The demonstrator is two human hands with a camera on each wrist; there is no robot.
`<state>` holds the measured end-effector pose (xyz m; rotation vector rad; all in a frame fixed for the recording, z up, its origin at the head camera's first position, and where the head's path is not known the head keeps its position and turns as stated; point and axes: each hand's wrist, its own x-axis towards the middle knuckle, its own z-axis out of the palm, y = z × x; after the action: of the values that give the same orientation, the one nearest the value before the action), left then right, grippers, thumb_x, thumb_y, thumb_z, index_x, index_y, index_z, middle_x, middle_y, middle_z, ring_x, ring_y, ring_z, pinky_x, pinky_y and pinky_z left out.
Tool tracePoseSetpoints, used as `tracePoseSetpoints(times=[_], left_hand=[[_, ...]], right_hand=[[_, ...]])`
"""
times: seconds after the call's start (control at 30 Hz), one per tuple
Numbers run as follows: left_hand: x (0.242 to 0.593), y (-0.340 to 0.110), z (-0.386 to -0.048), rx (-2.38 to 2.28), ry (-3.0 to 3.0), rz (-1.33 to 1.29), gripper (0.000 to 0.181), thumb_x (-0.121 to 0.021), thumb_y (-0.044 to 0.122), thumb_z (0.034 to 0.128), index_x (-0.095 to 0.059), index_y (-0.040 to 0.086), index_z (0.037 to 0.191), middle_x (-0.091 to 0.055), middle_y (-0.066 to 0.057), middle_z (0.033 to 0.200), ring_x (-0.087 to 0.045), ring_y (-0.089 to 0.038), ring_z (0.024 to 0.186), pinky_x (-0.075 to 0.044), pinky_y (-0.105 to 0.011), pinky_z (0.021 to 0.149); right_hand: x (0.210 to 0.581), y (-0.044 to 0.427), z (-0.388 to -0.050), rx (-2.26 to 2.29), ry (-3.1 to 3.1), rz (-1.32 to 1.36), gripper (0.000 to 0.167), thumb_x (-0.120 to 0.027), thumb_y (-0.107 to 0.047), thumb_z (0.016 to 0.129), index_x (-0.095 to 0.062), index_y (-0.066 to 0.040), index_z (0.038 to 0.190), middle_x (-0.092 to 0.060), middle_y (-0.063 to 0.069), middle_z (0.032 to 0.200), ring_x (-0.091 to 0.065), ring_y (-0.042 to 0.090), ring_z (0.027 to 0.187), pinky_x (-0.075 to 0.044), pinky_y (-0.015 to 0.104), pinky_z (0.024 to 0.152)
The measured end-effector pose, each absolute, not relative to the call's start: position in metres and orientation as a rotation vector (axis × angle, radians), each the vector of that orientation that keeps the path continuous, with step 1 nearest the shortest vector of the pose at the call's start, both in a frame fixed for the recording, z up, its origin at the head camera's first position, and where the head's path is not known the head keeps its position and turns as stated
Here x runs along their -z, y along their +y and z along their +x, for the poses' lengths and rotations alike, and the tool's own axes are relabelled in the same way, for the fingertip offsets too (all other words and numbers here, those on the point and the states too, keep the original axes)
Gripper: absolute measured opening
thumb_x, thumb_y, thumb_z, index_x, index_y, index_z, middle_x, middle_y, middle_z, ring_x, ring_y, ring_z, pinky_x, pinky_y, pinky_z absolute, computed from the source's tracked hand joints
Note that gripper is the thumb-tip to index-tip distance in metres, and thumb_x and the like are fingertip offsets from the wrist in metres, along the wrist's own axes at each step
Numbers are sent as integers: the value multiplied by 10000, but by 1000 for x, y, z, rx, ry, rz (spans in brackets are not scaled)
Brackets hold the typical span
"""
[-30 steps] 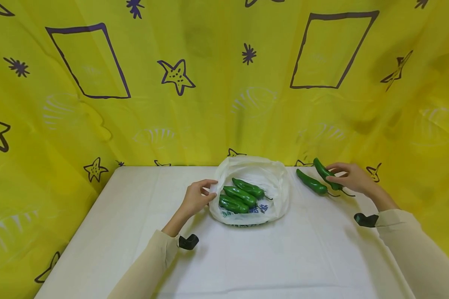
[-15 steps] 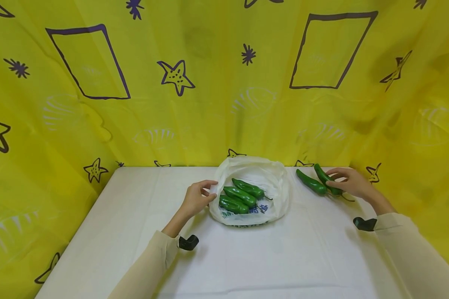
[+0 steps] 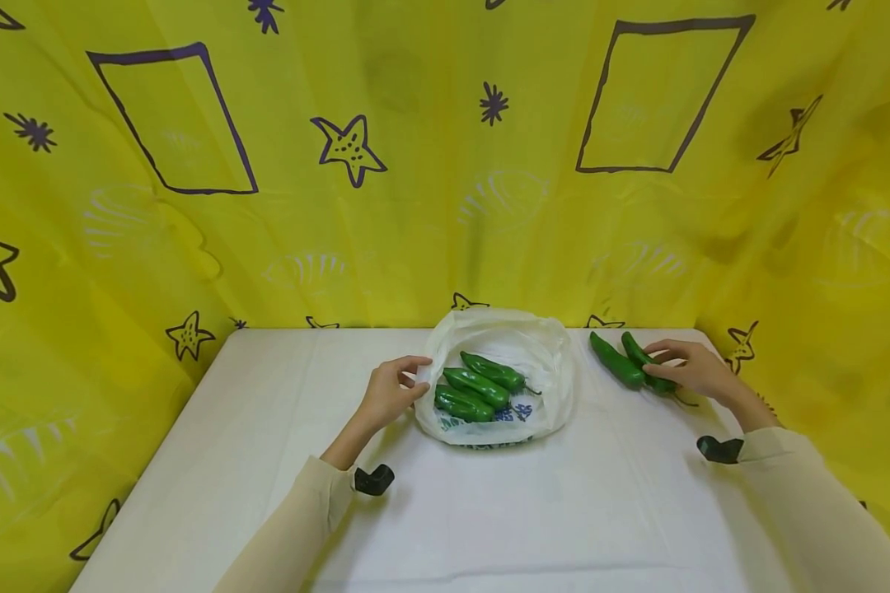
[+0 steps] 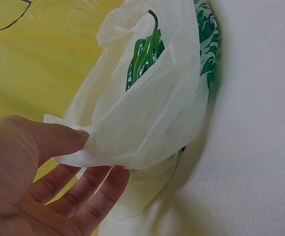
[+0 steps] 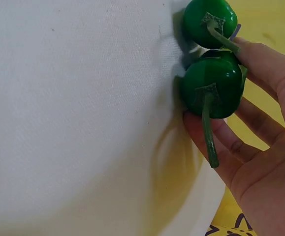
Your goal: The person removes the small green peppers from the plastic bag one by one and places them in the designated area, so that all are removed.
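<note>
The left hand [image 3: 391, 392] pinches the left rim of a whitish plastic bag [image 3: 556, 403] between thumb and fingers; the left wrist view shows the thumb on the bag's edge [image 4: 147, 132]. Inside the bag lie three green peppers [image 3: 477, 387] side by side. At the right, the right hand [image 3: 693, 368] has its thumb and fingers around a green pepper [image 3: 635, 349], whose stem points toward the wrist. Just left of it, touching or nearly so, lies another pepper [image 3: 614, 360]. In the right wrist view the held pepper [image 5: 213, 88] is below the other pepper [image 5: 208, 22].
A white cloth covers the table [image 3: 564, 527]. Yellow curtain [image 3: 430, 222] with dark star and frame drawings stands behind the table's back edge and along both sides. A dark band piece is on each wrist.
The right hand has lowered slightly toward the table with its pepper, which now lies closer to the neighbouring pepper. The left hand and the bag have stayed in place.
</note>
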<state>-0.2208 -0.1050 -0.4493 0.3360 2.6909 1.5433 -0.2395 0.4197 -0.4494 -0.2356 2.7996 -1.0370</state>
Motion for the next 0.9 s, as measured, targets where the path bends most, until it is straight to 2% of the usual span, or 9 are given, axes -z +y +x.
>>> tracePoseSetpoints(times=[0.3,0.9], left_hand=[[450,-104,-221,-1549,2695,335,392,-758,-11,893,-712,71,1274,-663,-162,1153,-630,-224,841,-606,-284,583],[450,-104,-221,-1548,2702,356,387,-755,-6,896,-712,70,1273,-669,-162,1141,-634,-227,843,-601,-283,577]], right_hand=[[451,419,-239,1026,2805,-214,541,-696,-362,990,-586,-9,1385,-608,313,1297,-579,453,1155,-595,461,866],[450,419,-237,1038,2811,-225,509,-698,-337,992,-599,-10,1369,-623,312,1276,-588,467,1144,-584,364,819]])
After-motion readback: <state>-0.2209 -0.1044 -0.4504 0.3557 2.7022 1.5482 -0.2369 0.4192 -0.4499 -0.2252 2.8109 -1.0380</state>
